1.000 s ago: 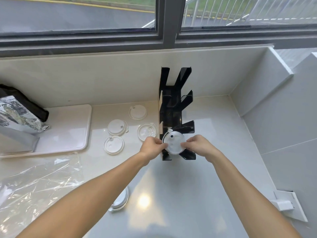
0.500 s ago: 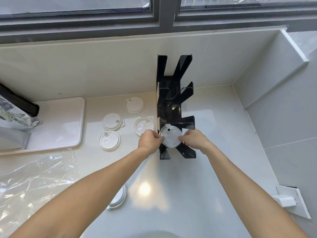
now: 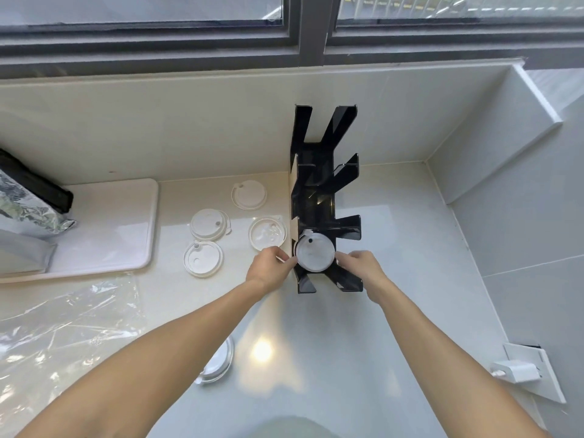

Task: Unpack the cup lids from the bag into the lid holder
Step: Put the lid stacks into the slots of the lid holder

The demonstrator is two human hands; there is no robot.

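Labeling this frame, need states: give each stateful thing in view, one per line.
left hand: pinching the lid's left edge
right hand: pinching the lid's right edge
held lid: in holder's nearest slot
lid holder: upright, other slots empty
four loose lids: flat on counter
plastic bag: open, flattened

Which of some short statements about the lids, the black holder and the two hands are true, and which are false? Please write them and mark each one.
1. Both hands touch the lid in the holder. True: left hand and right hand flank it.
2. The lid holder is white. False: it is black.
3. Four loose lids lie on the counter left of the holder. True, for example this one.
4. The clear plastic bag lies right of the holder. False: it lies far left.
5. The holder's upper slots are full. False: they look empty.
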